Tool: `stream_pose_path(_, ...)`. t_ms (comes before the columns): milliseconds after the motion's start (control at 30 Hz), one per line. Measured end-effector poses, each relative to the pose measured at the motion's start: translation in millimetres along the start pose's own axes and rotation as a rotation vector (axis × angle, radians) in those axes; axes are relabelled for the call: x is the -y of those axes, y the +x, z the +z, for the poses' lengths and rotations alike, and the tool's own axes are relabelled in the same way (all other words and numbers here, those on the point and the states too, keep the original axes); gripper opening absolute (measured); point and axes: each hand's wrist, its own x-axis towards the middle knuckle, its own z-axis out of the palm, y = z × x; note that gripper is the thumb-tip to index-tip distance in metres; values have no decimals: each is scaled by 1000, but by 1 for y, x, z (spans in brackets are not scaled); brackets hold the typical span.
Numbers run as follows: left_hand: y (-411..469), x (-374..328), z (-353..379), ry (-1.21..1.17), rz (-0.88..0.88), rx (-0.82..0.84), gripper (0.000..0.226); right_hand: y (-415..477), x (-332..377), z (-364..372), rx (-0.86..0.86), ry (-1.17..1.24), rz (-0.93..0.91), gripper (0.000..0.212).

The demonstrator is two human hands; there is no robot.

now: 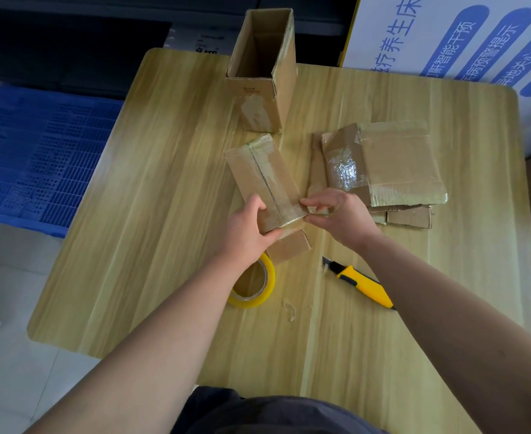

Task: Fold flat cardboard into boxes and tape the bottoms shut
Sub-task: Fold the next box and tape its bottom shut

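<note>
Your forearms reach over the table [164,214] to the small box [267,180] at its middle. Your left hand [248,227] grips the near end, fingers curled round it, while your right hand [336,211] pinches at the near right corner. Expect light, stiff, crushable cardboard under slick tape, so hold it by the edges. Count one tall box [261,73] far, one flat stack [395,164] right, one tape roll [254,286] and one knife [364,286].
</note>
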Motion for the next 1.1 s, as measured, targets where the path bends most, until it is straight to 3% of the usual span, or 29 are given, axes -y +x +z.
stream_pose_path(267,6,35,-21,-61,149,327,63,7,2,-11,66,40,-4,25)
stream_pose_path(467,2,39,-14,-86,149,215,54,7,2,-5,-20,81,34,18)
stream_pose_path(633,-6,38,0,-14,175,48,49,-4,1,11,-135,51,38,28)
stream_pose_path(833,-9,31,6,9,146,-10,51,-13,0,34,-247,70,9,37)
stream_pose_path(967,-10,29,-2,-113,68,69,66,-13,6,25,-119,0,32,36)
stream_pose_path(1033,-16,37,-4,-193,-39,27,79,-10,13,18,-122,56,38,31)
stream_pose_path(1100,-23,44,-2,-60,-112,54,91,-3,23,14,-167,163,68,22)
